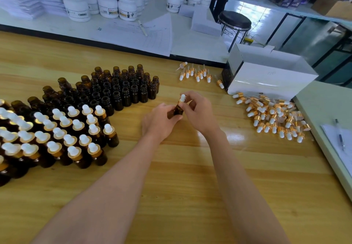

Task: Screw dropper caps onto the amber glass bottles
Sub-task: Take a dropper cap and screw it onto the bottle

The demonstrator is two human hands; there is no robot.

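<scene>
Mid-screwing: amber bottle over the bench, gripped by curled fingers of the left hand; dropper cap on its neck, pinched by right hand fingers. Next, likely: twisting until snug, then standing it beside the capped bottles.

table: glossy varnished wood
bottles: smooth amber glass
caps: shiny gold metal collars, matt white rubbery bulbs
box: glossy white card
stool: chromed metal legs

At centre, an upright amber bottle wears a white-bulbed dropper cap; loose caps lie heaped at right.
</scene>
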